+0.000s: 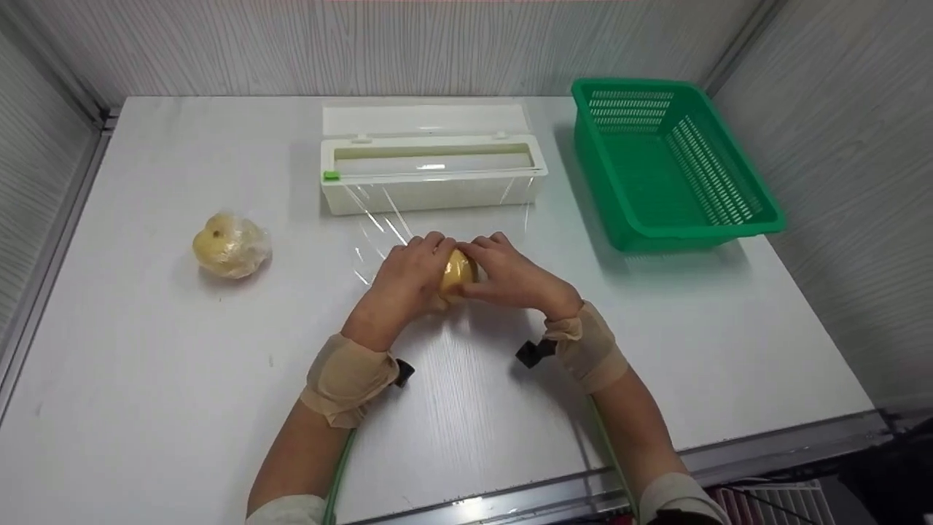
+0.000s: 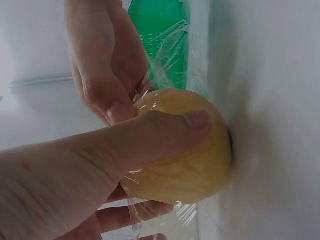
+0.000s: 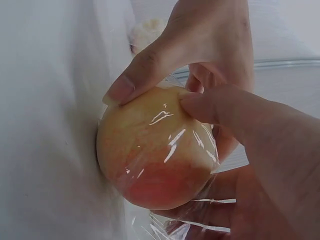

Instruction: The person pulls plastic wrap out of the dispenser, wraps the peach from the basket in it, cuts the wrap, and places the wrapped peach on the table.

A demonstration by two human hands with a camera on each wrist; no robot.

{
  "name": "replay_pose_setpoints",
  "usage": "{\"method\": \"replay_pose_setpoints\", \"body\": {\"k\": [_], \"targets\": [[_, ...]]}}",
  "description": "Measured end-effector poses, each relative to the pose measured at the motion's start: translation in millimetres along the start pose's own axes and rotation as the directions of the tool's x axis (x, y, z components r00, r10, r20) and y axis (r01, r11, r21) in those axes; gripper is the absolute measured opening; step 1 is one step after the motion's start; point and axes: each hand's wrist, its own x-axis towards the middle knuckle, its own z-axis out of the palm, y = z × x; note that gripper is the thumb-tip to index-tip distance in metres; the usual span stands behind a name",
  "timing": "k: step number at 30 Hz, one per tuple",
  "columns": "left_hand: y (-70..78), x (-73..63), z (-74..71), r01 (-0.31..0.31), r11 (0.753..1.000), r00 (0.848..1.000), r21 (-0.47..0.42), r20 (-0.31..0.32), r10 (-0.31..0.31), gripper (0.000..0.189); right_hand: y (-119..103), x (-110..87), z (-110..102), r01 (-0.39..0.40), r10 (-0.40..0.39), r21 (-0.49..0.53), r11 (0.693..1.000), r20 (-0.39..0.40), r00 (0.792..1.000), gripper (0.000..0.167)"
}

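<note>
A round yellow fruit (image 1: 458, 271) with a red blush on one side (image 3: 160, 182) stands on the white table, between both hands. My left hand (image 1: 410, 273) grips it from the left, thumb laid across its near side. From the right, my right hand (image 1: 514, 275) holds it too, with the thumb pressed near its top. Clear plastic wrap (image 1: 386, 211) covers part of the fruit and stretches back to the cutter box. In the right wrist view, glossy creases of film run over the skin. Fingers on the far side are partly hidden by the fruit.
Behind the hands is a white cling film dispenser (image 1: 437, 195), lid raised, with a green slider (image 1: 332, 176) at its left. A film-wrapped yellow fruit (image 1: 232, 246) sits at the left. At the back right stands a green plastic basket (image 1: 619, 211).
</note>
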Motion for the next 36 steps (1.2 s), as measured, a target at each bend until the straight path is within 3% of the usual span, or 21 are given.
{"method": "replay_pose_setpoints", "body": {"k": [3,5,8,11,14,17,24,27,29,31,33,36], "targets": [[-2.5,1.3,-2.3,-0.014,1.000,1.000,0.009,0.000,0.014,0.073,-0.6,-1.0,0.3,0.006,-0.006,0.002,1.000,-0.027,1.000,0.076],[-4.0,2.4,-2.2,-0.030,1.000,0.999,0.009,-0.011,0.030,0.072,-2.0,-3.7,0.2,0.029,-0.031,-0.022,0.999,-0.088,0.996,0.080],[-7.2,3.2,-0.8,-0.055,0.998,0.998,-0.023,-0.024,0.054,0.071,-8.0,-9.4,0.0,0.093,-0.111,-0.098,0.991,-0.196,0.974,0.079],[-12.7,5.6,-1.3,-0.058,0.992,0.998,-0.109,0.007,0.060,0.068,-16.1,-14.8,0.9,0.160,-0.196,-0.160,0.974,-0.251,0.948,0.071],[-20.8,9.3,-3.7,-0.045,0.976,0.997,-0.214,0.051,0.057,0.064,-20.3,-16.8,3.4,0.223,-0.267,-0.188,0.957,-0.256,0.929,0.060],[-29.1,12.8,-5.6,-0.027,0.959,0.995,-0.282,0.084,0.053,0.060,-20.1,-15.3,6.3,0.258,-0.306,-0.205,0.944,-0.251,0.918,0.060],[-44.8,19.2,-5.3,0.048,0.904,0.987,-0.425,0.160,0.022,0.063,-15.9,-5.2,13.0,0.268,-0.330,-0.241,0.933,-0.267,0.905,0.064],[-48.0,19.5,-5.6,0.092,0.872,0.982,-0.481,0.191,0.002,0.075,-14.5,0.1,14.1,0.251,-0.312,-0.238,0.938,-0.273,0.910,0.064],[-47.4,18.7,-6.6,0.111,0.863,0.977,-0.493,0.215,-0.003,0.082,-13.3,2.4,13.9,0.229,-0.285,-0.221,0.948,-0.269,0.920,0.064],[-44.9,16.7,-8.8,0.124,0.874,0.973,-0.471,0.231,-0.013,0.090,-11.7,4.4,13.0,0.209,-0.259,-0.205,0.956,-0.258,0.931,0.065],[-41.0,14.1,-11.9,0.119,0.905,0.976,-0.408,0.218,-0.030,0.093,-9.6,6.5,11.3,0.201,-0.243,-0.182,0.963,-0.249,0.937,0.066],[-33.8,11.1,-15.9,0.094,0.958,0.990,-0.270,0.126,-0.062,0.097,-5.2,10.6,7.5,0.218,-0.248,-0.146,0.965,-0.240,0.938,0.066]]}}
